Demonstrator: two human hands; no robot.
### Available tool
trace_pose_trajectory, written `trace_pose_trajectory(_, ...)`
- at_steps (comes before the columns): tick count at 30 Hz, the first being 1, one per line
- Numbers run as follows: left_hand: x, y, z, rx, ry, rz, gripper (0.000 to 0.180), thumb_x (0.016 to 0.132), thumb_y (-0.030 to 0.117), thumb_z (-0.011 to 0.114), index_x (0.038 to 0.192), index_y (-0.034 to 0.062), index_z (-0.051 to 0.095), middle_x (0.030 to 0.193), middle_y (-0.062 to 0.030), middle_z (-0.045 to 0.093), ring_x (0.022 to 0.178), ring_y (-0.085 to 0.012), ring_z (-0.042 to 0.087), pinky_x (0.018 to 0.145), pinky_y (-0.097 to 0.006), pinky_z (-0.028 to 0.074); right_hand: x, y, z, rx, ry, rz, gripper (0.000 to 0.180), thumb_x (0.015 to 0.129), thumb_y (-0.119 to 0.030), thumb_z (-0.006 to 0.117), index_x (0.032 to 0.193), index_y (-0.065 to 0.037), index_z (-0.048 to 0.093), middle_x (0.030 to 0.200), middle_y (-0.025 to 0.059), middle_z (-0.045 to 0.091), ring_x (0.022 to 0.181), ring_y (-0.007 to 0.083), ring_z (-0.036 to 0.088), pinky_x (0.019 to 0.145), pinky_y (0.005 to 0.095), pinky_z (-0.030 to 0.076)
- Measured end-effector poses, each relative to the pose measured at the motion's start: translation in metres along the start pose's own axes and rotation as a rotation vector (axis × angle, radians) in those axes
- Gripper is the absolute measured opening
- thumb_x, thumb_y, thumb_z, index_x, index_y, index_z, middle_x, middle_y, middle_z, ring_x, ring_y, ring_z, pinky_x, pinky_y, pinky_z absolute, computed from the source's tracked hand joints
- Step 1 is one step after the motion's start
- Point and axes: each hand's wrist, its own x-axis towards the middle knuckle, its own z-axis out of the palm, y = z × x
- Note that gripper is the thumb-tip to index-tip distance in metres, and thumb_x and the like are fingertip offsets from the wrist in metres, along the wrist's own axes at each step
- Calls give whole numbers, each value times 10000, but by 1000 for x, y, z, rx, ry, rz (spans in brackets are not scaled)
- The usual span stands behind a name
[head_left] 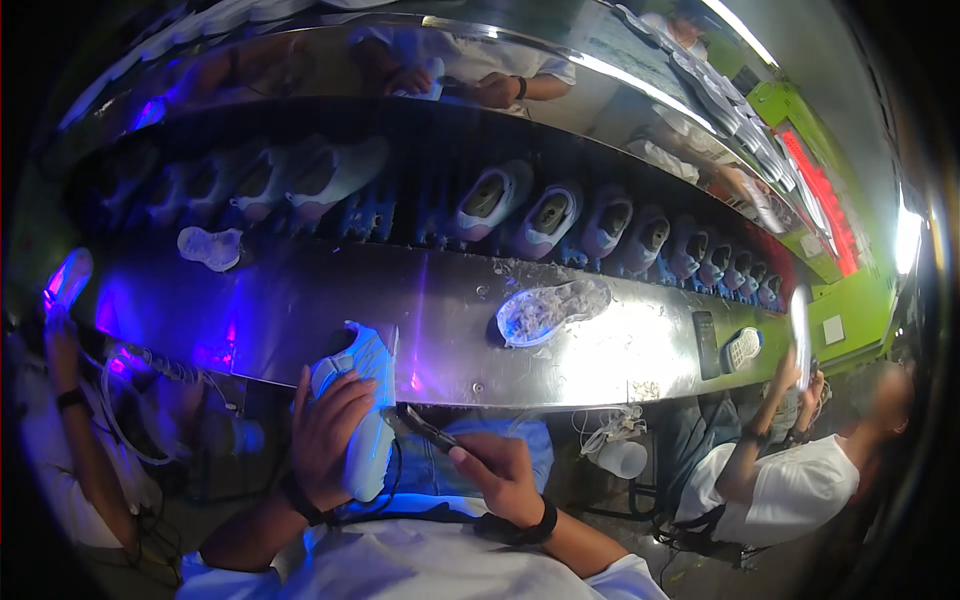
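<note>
Midway: my left hand fingers clasp the pale shoe at the worktop's near edge; my right hand pinches a dark brush beside it; clear sole lies farther right, unattached.

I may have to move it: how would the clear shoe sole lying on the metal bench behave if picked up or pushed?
The clear sole looks thin, so probably light and a bit bendy. It lies flat on the shiny metal bench, so a push would likely slide it, not roll or tip it.
</note>
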Motion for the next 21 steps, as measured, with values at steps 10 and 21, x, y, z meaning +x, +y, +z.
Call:
trace_pose_trajectory(10,36,32,-2,64,26,-35,684,791,231,770,1389,48,493,1375,-144,573,1331,-347,544,1222,-673,179,-28,-30,-10,-148,77,-256,193,921,-104,726,1055,35,722,720,118,593,603,217,554,572,330,421)
trace_pose_trajectory(21,92,55,-10,111,-226,-125,979,516,127,866,1382,0,428,1374,-175,499,1371,-353,453,1225,-669,149,-19,-84,-40,-450,321,-269,184,892,-86,712,1012,51,733,677,93,607,563,178,567,535,301,419)
